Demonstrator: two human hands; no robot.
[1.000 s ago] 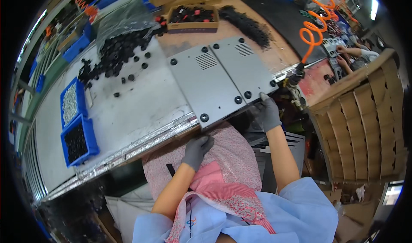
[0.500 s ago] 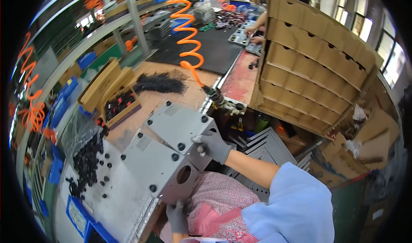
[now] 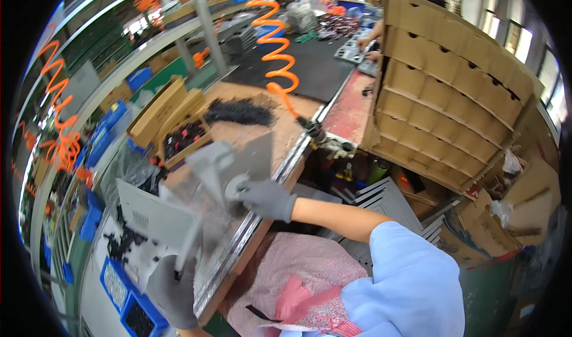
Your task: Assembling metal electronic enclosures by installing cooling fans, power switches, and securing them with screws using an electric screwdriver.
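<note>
Two bent grey sheet-metal panels are raised at an angle over the worktable, one by each hand. My left hand [image 3: 173,289], in a grey glove, is closed on the lower edge of the nearer left panel [image 3: 155,215], which has a patch of vent slots. My right hand [image 3: 265,200], also gloved, grips the other panel [image 3: 253,158], smeared by motion. Small black rubber feet [image 3: 122,245] lie loose on the tabletop beside the left panel. Whether feet are still on the panels is hidden by the tilt and blur.
Blue bins [image 3: 116,283] of small parts stand at the near left. A carton [image 3: 185,140] of red and black pieces sits beyond the panels. An air driver [image 3: 313,128] hangs on an orange coiled hose. Stacked grey frames [image 3: 387,200] and a cardboard divider box [image 3: 447,93] are right.
Both panels, lying side by side with black feet upward, have been lifted, tilted and drawn apart. My left hand has moved left with one; my right hand has shifted slightly left with the other.
</note>
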